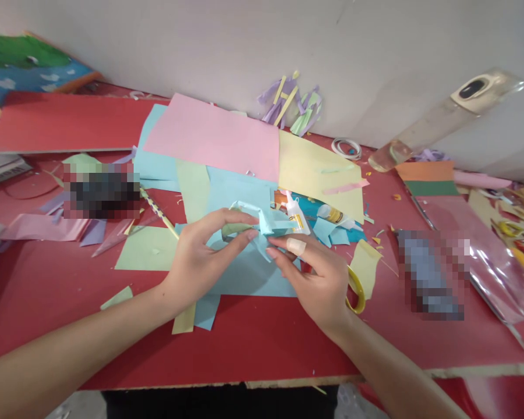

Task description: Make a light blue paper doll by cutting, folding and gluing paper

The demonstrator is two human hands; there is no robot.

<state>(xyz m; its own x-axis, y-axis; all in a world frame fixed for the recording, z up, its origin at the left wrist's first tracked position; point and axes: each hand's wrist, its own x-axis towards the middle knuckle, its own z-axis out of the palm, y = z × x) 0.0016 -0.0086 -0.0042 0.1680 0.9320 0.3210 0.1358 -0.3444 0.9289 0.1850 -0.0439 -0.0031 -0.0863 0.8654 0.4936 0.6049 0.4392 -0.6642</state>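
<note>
Between my two hands is a small folded blue paper piece [268, 222] with narrow strips and a loop. My left hand [207, 241] pinches its left side, thumb below and fingers above; a greenish curved strip [236, 230] shows by these fingers. My right hand [317, 270], with a bandage on one finger, pinches the lower right end of the blue paper between thumb and fingers. Beneath lies a flat light-blue sheet [253, 273]. Just behind the hands are a small white glue bottle [296, 214] and a second glue bottle [336, 216] lying on its side.
Pink sheet [218, 137] and yellow sheet [327, 169] lie at the back. A yellow tape roll [357, 290] is beside my right wrist. A clear spray bottle [445, 119] leans against the wall. A pencil [157, 209] and paper scraps lie left; a pink plastic sleeve [489, 262] is right.
</note>
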